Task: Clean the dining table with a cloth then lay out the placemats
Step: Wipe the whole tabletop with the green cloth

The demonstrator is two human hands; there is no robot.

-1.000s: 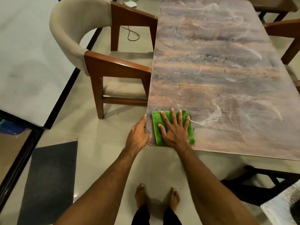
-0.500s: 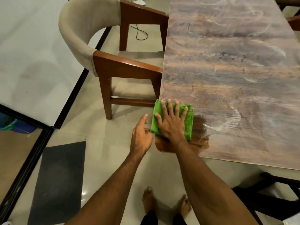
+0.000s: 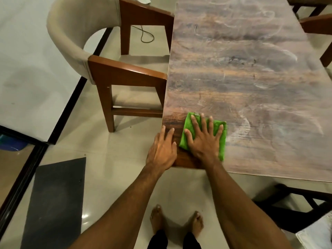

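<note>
Green cloth (image 3: 222,148) lies folded flat at the near left corner of the dining table (image 3: 242,78). My right hand (image 3: 203,142) presses it down, fingers straight and spread. My left hand (image 3: 161,151) rests on that corner's edge, fingers relaxed, holding nothing. The cloth looks soft, light and limp. I judge a flat palm slides it best, and a pinched free edge lifts it.

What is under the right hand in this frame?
The green cloth lies flat under the right hand, whose spread fingers press it onto the table near its corner. The tabletop beneath the cloth is covered, so its state there cannot be seen.
</note>
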